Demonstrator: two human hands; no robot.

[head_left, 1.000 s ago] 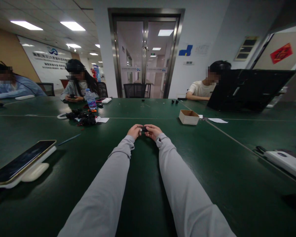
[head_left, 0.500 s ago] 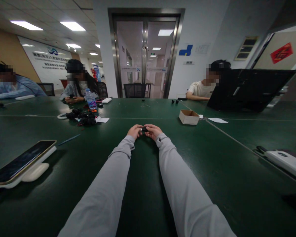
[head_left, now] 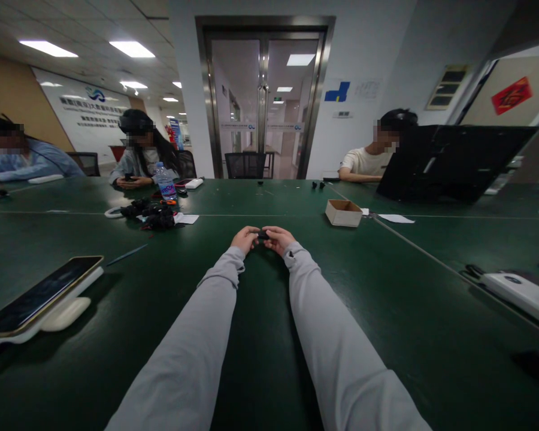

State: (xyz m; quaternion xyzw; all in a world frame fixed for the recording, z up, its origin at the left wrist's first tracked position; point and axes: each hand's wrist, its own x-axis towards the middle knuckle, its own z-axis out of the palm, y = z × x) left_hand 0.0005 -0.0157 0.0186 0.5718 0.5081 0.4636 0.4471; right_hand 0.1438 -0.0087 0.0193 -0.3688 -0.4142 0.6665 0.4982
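Observation:
Both my arms, in light grey sleeves, reach forward over the dark green table [head_left: 260,335]. Between my fingertips is a small black object [head_left: 263,235] with a lighter, metallic-looking left end; it is too small to tell its kind. My left hand [head_left: 245,239] is closed on its left end, thumb and fingers pinching. On the other end my right hand [head_left: 279,239] is closed in the same way. The fingers hide part of the object. Both hands are just above the table or resting on it; I cannot tell which.
An open cardboard box [head_left: 344,214] stands ahead to the right. Black tangled gear [head_left: 155,214] and a water bottle [head_left: 165,181] are ahead to the left. A phone on a stand [head_left: 45,293], a blue pen-like stick [head_left: 127,254], a power strip [head_left: 521,293] and a monitor [head_left: 453,161] surround my arms.
The small object's light left end shows a little less between my fingers. My hands and arms have otherwise hardly moved.

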